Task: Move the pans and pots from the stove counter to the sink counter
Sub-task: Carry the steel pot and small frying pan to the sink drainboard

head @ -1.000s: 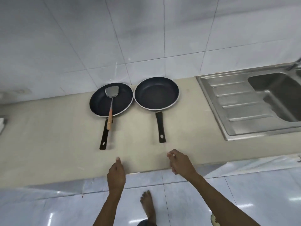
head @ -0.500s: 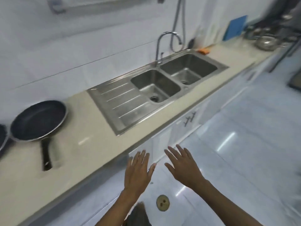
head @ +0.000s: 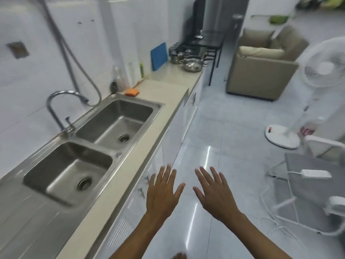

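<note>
Head view showed two empty hands, left hand (head: 162,195) and right hand (head: 214,194), fingers spread wide above the floor (head: 220,131), one sink (head: 89,146) with two basins on the counter (head: 153,116) at left, several steel pots (head: 192,64) clustered at its far end, too blurred to count.

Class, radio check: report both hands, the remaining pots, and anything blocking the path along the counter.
Left hand and right hand open, empty. Shiny steel pots at the beige counter's far end by the stove. White floor ahead clear.
</note>
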`<state>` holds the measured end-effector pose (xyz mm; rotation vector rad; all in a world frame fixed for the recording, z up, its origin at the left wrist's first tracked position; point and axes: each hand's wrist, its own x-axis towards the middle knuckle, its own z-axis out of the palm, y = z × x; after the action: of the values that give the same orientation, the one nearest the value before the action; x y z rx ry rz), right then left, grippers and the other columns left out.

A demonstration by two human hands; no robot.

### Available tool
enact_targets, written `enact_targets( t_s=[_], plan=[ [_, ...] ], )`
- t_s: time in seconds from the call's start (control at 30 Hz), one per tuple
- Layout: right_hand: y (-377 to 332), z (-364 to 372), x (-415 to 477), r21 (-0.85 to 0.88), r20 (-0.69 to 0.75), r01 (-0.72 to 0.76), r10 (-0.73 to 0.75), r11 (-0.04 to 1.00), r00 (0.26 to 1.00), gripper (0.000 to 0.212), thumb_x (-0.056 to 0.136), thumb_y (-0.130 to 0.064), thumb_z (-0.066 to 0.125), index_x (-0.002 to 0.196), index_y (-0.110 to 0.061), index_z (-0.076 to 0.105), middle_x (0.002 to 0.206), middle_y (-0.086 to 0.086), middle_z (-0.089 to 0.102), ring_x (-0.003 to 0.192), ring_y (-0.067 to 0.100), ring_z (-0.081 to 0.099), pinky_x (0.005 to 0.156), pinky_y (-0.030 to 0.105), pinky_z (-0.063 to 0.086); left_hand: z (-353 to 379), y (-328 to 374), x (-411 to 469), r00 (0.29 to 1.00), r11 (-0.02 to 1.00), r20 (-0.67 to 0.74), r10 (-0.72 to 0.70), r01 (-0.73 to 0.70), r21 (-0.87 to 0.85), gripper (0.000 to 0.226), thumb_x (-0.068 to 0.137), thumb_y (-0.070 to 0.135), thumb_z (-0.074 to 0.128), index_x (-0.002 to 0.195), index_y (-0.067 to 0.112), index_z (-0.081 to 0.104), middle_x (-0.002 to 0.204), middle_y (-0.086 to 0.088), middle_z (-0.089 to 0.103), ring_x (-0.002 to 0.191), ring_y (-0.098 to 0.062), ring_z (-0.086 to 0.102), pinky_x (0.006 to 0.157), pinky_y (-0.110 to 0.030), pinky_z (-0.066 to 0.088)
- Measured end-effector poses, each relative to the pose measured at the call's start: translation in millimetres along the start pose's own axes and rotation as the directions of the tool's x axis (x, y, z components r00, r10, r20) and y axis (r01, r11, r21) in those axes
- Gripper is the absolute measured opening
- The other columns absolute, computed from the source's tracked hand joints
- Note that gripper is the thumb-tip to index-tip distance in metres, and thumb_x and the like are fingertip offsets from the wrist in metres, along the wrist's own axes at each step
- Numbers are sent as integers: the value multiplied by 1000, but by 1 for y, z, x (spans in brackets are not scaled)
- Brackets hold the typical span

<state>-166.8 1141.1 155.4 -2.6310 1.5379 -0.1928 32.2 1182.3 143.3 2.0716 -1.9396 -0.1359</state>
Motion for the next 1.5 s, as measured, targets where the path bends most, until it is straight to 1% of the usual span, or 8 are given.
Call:
enact_targets(
  t_s=[0.2, 0.4, 0.6, 0.83, 1.03, 1.17, 1.33, 1.5],
  plan=[
    [86, -21, 104, -17, -20, -111, 110, 994, 994, 62, 101, -53, 35, 152, -19, 44, 157, 6, 47, 145, 36, 40, 115, 56, 35, 18, 33, 159, 998, 997, 15, 66, -66, -27, 81, 93, 73, 15, 154, 25, 39, 164, 1, 26, 153, -23, 21, 123, -46, 5],
    [169, -12, 216, 60, -24, -176, 178, 982, 984, 68, 102, -60, 21, 156, -21, 35, 162, 3, 38, 150, 31, 31, 120, 51, 29, 48, 50, 304, 994, 995, 42, 98, -99, 11, 87, 89, 76, 1, 159, 30, 26, 168, 5, 14, 156, -17, 7, 124, -44, -2],
    [268, -5, 369, 151, 23, -145, 143, 978, 989, 70, 102, -63, 20, 161, -27, 16, 169, -3, 21, 156, 23, 13, 125, 41, 15, 76, 62, 470, 999, 999, 23, 47, -47, -1, 101, 83, 78, -15, 158, 26, 29, 168, 3, 19, 156, -16, 11, 125, -45, 13],
    [365, -26, 545, 126, 61, -51, 43, 991, 997, 68, 103, -60, 24, 160, -23, 24, 167, -1, 27, 155, 25, 18, 124, 43, 20, 103, 85, 640, 995, 998, 81, -53, 54, -12, 85, 92, 72, 5, 157, 24, 32, 167, 2, 21, 155, -15, 12, 125, -45, 16],
    [429, -18, 667, 156, 75, -33, 21, 987, 997, 67, 103, -58, 28, 158, -20, 32, 164, 1, 34, 153, 26, 25, 122, 43, 24, 133, 94, 776, 995, 996, 57, -81, 84, -39, 87, 92, 73, 5, 154, 24, 39, 165, 1, 30, 154, -17, 21, 123, -46, 22],
    [481, -6, 757, 114, 74, -30, 21, 993, 997, 71, 101, -61, 18, 157, -20, 33, 163, 2, 35, 152, 28, 27, 122, 45, 27, 166, 96, 881, 994, 997, 76, -74, 76, -21, 82, 94, 71, 10, 155, 24, 37, 166, 2, 27, 154, -16, 21, 125, -44, 15],
    [554, -1, 877, 58, 106, -81, 74, 995, 992, 64, 104, -55, 30, 156, -18, 37, 161, 4, 40, 150, 31, 32, 119, 48, 31, 203, 97, 1022, 990, 998, 125, -69, 69, 7, 78, 96, 70, 11, 157, 26, 30, 167, 4, 24, 155, -14, 16, 126, -41, 10],
    [627, -9, 985, 13, 132, -122, 119, 992, 984, 68, 102, -58, 22, 155, -19, 38, 161, 4, 41, 149, 31, 34, 119, 48, 33, 218, 115, 1158, 982, 999, 185, -38, 37, 10, 80, 94, 70, 8, 159, 27, 26, 168, 4, 19, 155, -15, 12, 126, -40, 8]
  ],
)
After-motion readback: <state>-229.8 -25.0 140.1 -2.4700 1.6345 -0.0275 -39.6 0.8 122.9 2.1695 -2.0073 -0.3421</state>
